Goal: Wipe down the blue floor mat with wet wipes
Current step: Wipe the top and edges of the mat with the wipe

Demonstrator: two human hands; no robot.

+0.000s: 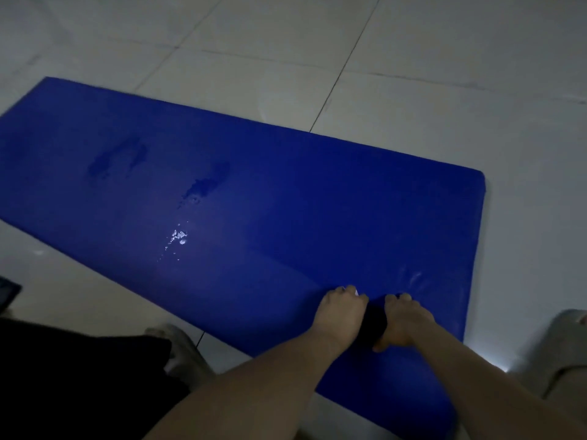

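The blue floor mat [286,198] lies flat on pale floor tiles and runs from the upper left to the lower right. Wet patches [181,238] glisten near its middle, and darker damp marks lie further left. Both of my hands are over the mat's near right part. My left hand [341,309] and my right hand [405,319] have curled fingers and grip a small dark pack [371,325] between them. A white sliver [357,292] shows at my left fingertips. What the pack holds is too dark to tell.
Pale tiled floor [413,74] surrounds the mat. One grey shoe [179,350] is by the mat's near edge and another [568,347] at the right. My black clothing [79,376] fills the lower left. A dark object [8,293] sits at the left edge.
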